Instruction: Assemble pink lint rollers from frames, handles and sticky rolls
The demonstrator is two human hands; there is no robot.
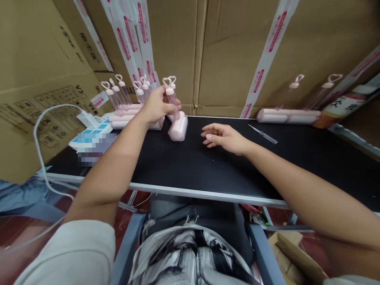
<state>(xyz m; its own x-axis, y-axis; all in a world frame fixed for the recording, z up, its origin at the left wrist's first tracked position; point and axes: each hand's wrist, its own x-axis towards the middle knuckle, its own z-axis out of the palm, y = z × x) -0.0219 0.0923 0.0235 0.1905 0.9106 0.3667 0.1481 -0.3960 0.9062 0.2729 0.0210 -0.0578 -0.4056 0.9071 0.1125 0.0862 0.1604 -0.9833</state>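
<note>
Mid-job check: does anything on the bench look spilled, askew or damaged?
Only minor things: a few pale specks stand out on the black tabletop near the right hand, and what looks like a screwdriver lies loose, slantwise, to that hand's right. I see no clear damage.

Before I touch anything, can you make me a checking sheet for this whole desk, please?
Surface: black tabletop with a pale metal edge.
Job's things: one pink heart-topped item at the left hand; more in a group on the left, two others at the far right.
Clutter: a thin tool with a clear handle; a labelled bottle; a white and blue power strip.
Hands: left grips the item's clear upper tube; right hand is open, holding nothing.
Cables: a white cable loops from the power strip's plug over the left edge.
Surroundings: cardboard behind, with printed tape.
</note>
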